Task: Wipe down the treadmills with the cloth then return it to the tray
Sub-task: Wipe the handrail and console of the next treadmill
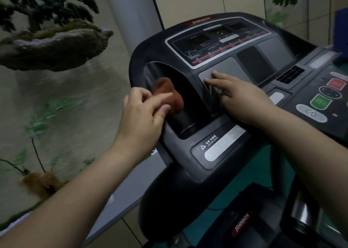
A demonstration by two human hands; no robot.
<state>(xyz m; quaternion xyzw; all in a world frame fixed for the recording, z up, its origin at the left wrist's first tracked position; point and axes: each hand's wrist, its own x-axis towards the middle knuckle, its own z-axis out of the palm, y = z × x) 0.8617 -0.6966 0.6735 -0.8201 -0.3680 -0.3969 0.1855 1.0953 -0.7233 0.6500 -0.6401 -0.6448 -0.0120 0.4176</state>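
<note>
With the left hand (pixel 143 110) pinching the cloth (pixel 167 95) inside the treadmill (pixel 222 144) cupholder and the right hand (pixel 237 97) lying flat on the console, that loose pinch could let it drop.

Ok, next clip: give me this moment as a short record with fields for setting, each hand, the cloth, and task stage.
setting: treadmill console, wall mural of plants to the left
left hand: left hand pinches a brown cloth at the cup-holder recess on the console's left side
right hand: right hand rests flat, fingers straight, on the grey speaker mesh
cloth: bunched, blurred, partly inside the recess
task stage: wiping under way; no tray in view
</note>
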